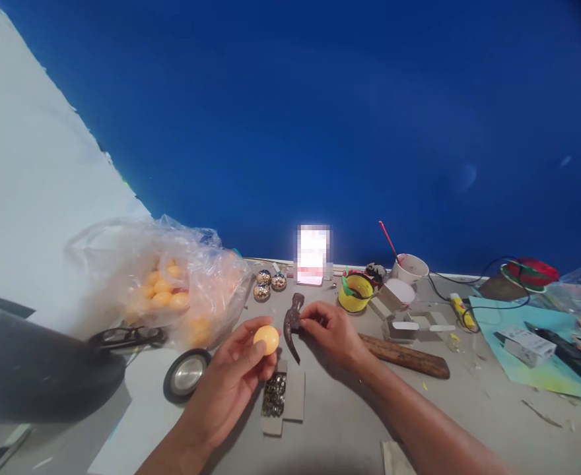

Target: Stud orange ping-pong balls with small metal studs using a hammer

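Note:
My left hand (238, 363) is closed around an orange ping-pong ball (266, 340), thumb and fingers on its sides. To the right of it, my right hand (333, 333) has thumb and fingertips pinched together over a claw hammer (404, 357). The hammer lies on the table, with its metal head left of the hand and its wooden handle passing behind my wrist to the right. Whatever the pinched fingertips hold, if anything, is too small to make out. Just below the ball sits an open small box (273, 396) full of shiny metal tacks.
A clear plastic bag (206, 264) holds several orange balls at the left. Behind my hands are three metal-studded balls (261, 291) and a bright pixelated screen (313, 254). A yellow tape roll (354, 293), a white cup (410, 269) and a green sheet (508, 330) lie rightward.

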`<act>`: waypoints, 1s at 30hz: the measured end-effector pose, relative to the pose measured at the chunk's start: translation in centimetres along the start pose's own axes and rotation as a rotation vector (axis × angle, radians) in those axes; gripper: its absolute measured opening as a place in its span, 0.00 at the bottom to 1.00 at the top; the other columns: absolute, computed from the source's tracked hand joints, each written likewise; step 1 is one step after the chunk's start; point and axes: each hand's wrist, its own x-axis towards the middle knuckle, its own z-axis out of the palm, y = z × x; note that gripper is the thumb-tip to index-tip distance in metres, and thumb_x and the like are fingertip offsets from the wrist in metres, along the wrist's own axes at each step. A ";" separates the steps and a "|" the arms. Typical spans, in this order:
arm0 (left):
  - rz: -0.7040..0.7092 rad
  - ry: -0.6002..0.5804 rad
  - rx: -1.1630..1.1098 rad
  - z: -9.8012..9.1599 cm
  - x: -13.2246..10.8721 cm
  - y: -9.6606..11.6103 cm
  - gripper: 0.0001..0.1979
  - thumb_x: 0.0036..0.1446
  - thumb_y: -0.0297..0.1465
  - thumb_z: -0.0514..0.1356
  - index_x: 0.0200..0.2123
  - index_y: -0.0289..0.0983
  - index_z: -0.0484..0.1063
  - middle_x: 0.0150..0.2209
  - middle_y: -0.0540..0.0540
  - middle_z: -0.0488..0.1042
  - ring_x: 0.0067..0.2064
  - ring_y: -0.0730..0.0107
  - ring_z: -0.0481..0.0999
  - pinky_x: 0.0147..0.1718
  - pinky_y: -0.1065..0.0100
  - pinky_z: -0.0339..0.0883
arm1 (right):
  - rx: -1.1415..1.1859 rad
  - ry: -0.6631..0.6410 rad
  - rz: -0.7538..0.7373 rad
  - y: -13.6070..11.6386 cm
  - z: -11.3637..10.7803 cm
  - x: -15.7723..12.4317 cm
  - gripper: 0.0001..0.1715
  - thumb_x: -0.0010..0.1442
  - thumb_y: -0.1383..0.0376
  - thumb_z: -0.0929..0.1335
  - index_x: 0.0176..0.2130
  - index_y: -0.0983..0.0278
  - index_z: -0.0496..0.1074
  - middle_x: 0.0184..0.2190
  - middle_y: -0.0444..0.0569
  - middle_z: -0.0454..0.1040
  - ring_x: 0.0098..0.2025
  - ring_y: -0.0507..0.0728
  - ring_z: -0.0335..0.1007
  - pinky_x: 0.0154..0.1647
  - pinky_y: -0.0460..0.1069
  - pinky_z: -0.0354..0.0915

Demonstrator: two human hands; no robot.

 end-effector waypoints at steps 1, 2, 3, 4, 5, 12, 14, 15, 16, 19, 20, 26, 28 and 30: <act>-0.006 0.010 -0.013 0.0 0.1 -0.1 0.18 0.54 0.31 0.71 0.49 0.38 0.78 0.36 0.46 0.77 0.34 0.72 0.74 0.31 0.72 0.69 | 0.005 -0.009 0.007 0.1 0.0 0.0 0.06 0.56 0.64 0.69 0.31 0.64 0.76 0.28 0.45 0.78 0.30 0.53 0.71 0.33 0.48 0.65; -0.010 0.022 -0.032 0.0 0.1 -0.1 0.18 0.54 0.31 0.71 0.49 0.38 0.78 0.38 0.44 0.78 0.35 0.71 0.75 0.32 0.71 0.70 | 0.014 -0.016 0.014 0.3 -0.1 0.1 0.07 0.56 0.64 0.69 0.31 0.64 0.77 0.28 0.46 0.78 0.31 0.54 0.71 0.33 0.49 0.65; -0.013 0.035 -0.055 0.0 0.2 -0.1 0.18 0.54 0.31 0.71 0.49 0.38 0.78 0.41 0.43 0.78 0.36 0.69 0.76 0.33 0.70 0.71 | 0.026 -0.018 0.018 0.4 -0.2 0.1 0.07 0.56 0.63 0.69 0.31 0.64 0.77 0.28 0.46 0.78 0.31 0.54 0.71 0.33 0.49 0.65; -0.015 0.038 -0.079 0.0 0.3 -0.2 0.18 0.54 0.30 0.72 0.48 0.37 0.78 0.42 0.42 0.79 0.37 0.68 0.76 0.34 0.70 0.71 | 0.037 -0.017 0.024 0.6 -0.3 0.1 0.07 0.56 0.63 0.70 0.31 0.64 0.77 0.28 0.46 0.79 0.31 0.54 0.71 0.33 0.49 0.65; -0.012 0.030 -0.100 0.0 0.3 -0.2 0.18 0.53 0.29 0.71 0.48 0.37 0.78 0.42 0.42 0.78 0.38 0.68 0.76 0.34 0.70 0.71 | 0.046 -0.017 0.028 0.7 -0.4 0.1 0.07 0.56 0.62 0.70 0.31 0.63 0.77 0.28 0.47 0.78 0.30 0.54 0.71 0.32 0.49 0.65; -0.071 -0.091 -0.216 0.1 0.1 0.4 0.16 0.59 0.28 0.67 0.51 0.37 0.76 0.47 0.40 0.79 0.37 0.72 0.76 0.34 0.71 0.70 | 0.077 -0.028 0.028 1.0 -1.1 0.2 0.07 0.56 0.61 0.72 0.30 0.62 0.76 0.26 0.46 0.77 0.27 0.54 0.67 0.29 0.49 0.63; -0.084 -0.095 -0.246 0.4 0.0 0.5 0.15 0.60 0.29 0.66 0.51 0.37 0.77 0.46 0.39 0.80 0.38 0.70 0.77 0.35 0.70 0.70 | 0.121 -0.033 0.067 0.9 -1.2 0.3 0.09 0.55 0.59 0.73 0.30 0.63 0.76 0.25 0.46 0.76 0.27 0.53 0.66 0.28 0.49 0.62; -0.087 -0.098 -0.262 0.5 0.0 0.4 0.14 0.60 0.30 0.65 0.50 0.36 0.77 0.44 0.40 0.80 0.37 0.70 0.77 0.34 0.70 0.70 | 0.154 -0.040 0.093 0.9 -1.3 0.3 0.10 0.54 0.58 0.73 0.31 0.63 0.76 0.25 0.46 0.76 0.26 0.53 0.66 0.27 0.48 0.62; -0.089 -0.105 -0.277 0.6 0.0 0.4 0.14 0.60 0.30 0.65 0.50 0.37 0.77 0.42 0.41 0.80 0.36 0.71 0.76 0.33 0.71 0.70 | 0.195 -0.045 0.121 0.8 -1.4 0.3 0.11 0.53 0.57 0.73 0.31 0.64 0.76 0.24 0.45 0.75 0.26 0.52 0.65 0.26 0.48 0.61; -0.097 -0.139 -0.299 0.7 0.1 0.0 0.14 0.59 0.29 0.66 0.49 0.37 0.77 0.42 0.41 0.80 0.33 0.72 0.74 0.31 0.72 0.68 | 0.313 -0.057 0.192 0.7 -1.5 0.5 0.14 0.51 0.56 0.75 0.31 0.64 0.75 0.23 0.43 0.73 0.23 0.50 0.63 0.24 0.47 0.60; -0.101 -0.145 -0.303 0.6 0.2 -0.2 0.14 0.59 0.29 0.66 0.49 0.37 0.77 0.45 0.40 0.80 0.34 0.72 0.75 0.31 0.71 0.69 | 0.340 -0.059 0.206 0.6 -1.6 0.5 0.14 0.50 0.56 0.75 0.31 0.64 0.75 0.22 0.43 0.73 0.23 0.50 0.63 0.24 0.47 0.60; -0.076 -0.144 -0.306 0.0 0.2 -0.4 0.14 0.59 0.31 0.66 0.48 0.37 0.78 0.45 0.41 0.79 0.37 0.70 0.76 0.33 0.70 0.70 | 0.403 -0.039 0.167 -0.7 -1.3 -0.2 0.16 0.50 0.55 0.77 0.30 0.63 0.76 0.24 0.43 0.74 0.24 0.50 0.62 0.24 0.46 0.59; -0.040 -0.146 -0.282 -0.1 0.2 -0.4 0.16 0.58 0.30 0.67 0.50 0.38 0.78 0.44 0.42 0.79 0.35 0.71 0.75 0.33 0.71 0.69 | 0.452 -0.061 0.159 -1.8 -1.0 -0.9 0.16 0.50 0.54 0.77 0.31 0.63 0.77 0.25 0.44 0.74 0.24 0.49 0.60 0.23 0.46 0.57; -0.018 -0.141 -0.252 -0.2 0.1 -0.3 0.16 0.59 0.30 0.67 0.51 0.38 0.77 0.48 0.41 0.79 0.35 0.72 0.76 0.33 0.71 0.70 | 0.501 -0.120 0.164 -3.0 -0.6 -1.7 0.16 0.51 0.54 0.78 0.32 0.63 0.78 0.26 0.45 0.74 0.23 0.49 0.58 0.23 0.46 0.55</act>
